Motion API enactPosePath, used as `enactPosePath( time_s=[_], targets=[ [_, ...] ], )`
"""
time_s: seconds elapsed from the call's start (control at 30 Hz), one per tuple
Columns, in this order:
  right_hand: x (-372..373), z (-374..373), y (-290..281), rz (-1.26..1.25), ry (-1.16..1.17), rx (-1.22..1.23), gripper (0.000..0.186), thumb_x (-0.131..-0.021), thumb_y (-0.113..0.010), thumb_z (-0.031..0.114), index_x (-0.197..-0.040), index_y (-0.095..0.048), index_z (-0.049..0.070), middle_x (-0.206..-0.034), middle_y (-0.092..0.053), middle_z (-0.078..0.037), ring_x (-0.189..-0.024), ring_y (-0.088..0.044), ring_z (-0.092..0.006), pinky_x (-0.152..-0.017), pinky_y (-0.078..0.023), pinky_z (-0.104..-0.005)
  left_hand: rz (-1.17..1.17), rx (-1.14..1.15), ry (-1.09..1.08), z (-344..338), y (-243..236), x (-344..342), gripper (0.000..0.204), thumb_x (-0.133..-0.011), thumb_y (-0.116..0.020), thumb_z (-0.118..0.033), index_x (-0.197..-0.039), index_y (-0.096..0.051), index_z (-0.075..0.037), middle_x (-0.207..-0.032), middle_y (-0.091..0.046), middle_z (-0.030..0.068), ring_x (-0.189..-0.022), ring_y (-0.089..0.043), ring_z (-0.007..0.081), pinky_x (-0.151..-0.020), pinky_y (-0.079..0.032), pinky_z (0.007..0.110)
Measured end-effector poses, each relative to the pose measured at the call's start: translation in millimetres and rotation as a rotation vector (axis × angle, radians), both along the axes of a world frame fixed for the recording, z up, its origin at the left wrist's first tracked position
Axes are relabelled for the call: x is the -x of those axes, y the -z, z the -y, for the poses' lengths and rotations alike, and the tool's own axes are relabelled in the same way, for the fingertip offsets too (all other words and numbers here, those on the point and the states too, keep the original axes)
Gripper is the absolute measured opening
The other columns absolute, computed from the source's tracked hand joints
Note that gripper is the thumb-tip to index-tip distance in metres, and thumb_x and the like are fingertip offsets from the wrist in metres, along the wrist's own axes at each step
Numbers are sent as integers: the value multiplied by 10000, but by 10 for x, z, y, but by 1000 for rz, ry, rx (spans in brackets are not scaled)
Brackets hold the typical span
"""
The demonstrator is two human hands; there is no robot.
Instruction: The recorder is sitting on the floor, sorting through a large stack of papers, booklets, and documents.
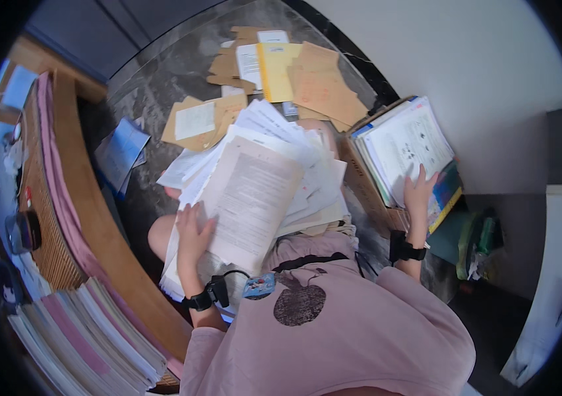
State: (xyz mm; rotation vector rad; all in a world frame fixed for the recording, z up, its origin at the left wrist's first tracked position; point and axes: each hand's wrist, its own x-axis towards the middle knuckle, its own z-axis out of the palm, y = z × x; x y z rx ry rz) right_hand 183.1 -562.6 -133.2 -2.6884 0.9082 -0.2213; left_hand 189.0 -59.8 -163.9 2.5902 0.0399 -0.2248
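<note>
A large loose pile of printed papers (254, 191) covers my lap, its sheets fanned out at the far side. My left hand (194, 237) lies on the pile's left edge with its fingers spread. To the right stands a cardboard box (365, 181) packed with papers and booklets. On top of them rests a white printed sheet (405, 142). My right hand (418, 191) touches the near end of the box's contents, fingers apart and stretched out. Beside its wrist shows a blue and yellow booklet (448, 198).
Brown envelopes (324, 82) and a yellow folder (278, 69) lie on the grey floor ahead. Blue-covered papers (123, 148) are at the left, by a wooden bed frame (90, 204). A stack of books (86, 336) sits near left. A white wall (479, 59) bounds the right.
</note>
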Motion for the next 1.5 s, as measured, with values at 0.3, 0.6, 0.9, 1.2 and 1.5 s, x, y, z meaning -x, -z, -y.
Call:
enactPosePath(
  time_s=[0.3, 0.6, 0.9, 1.2, 1.5],
  targets=[
    [-434, -1359, -204, 239, -677, -380, 430, -808, -554, 152, -1208, -453, 30, -1362, -194, -293, -1259, -170, -471, -1029, -178, -465, -18, -131, -105, 193, -166, -26, 715, -614, -730, -182, -1203, -397, 47, -1169, -407, 224, -1036, -404, 392, -864, -356, 428],
    [-522, -2095, -126, 121, -947, -485, 447, -808, -564, 129, -1222, -441, 13, -1365, -243, -239, -1271, -165, -450, -1027, -198, -463, 140, 25, -199, 72, -302, -24, 249, -741, -625, -156, -745, -548, 80, -747, -573, 229, -697, -541, 392, -655, -433, 424],
    [-500, -1922, 35, 179, -951, -494, 356, -818, -553, 121, -1151, -508, 3, -1183, -471, -187, -1051, -498, -293, -881, -397, -324, 396, 94, -158, 100, -691, -24, 192, -849, -498, -98, -924, -582, 58, -837, -598, 240, -754, -591, 357, -677, -450, 369],
    [-536, -2250, -134, -223, -638, -1590, 345, -885, -505, 201, -1166, -493, 0, -1088, -550, -72, -960, -532, -130, -804, -448, -267, 326, 809, -472, 267, -919, 83, 249, -906, -455, -147, -1058, -512, 40, -929, -590, 91, -820, -551, 121, -732, -428, 232],
    [-776, -2045, -411, 8, -421, -1586, 289, -878, -513, 159, -1105, -498, -20, -1019, -581, -78, -899, -546, -109, -791, -439, -242, -192, 995, -236, 432, -695, 195, 229, -913, -451, -131, -1113, -442, -20, -920, -587, 44, -783, -518, 37, -681, -400, 174]
  ],
)
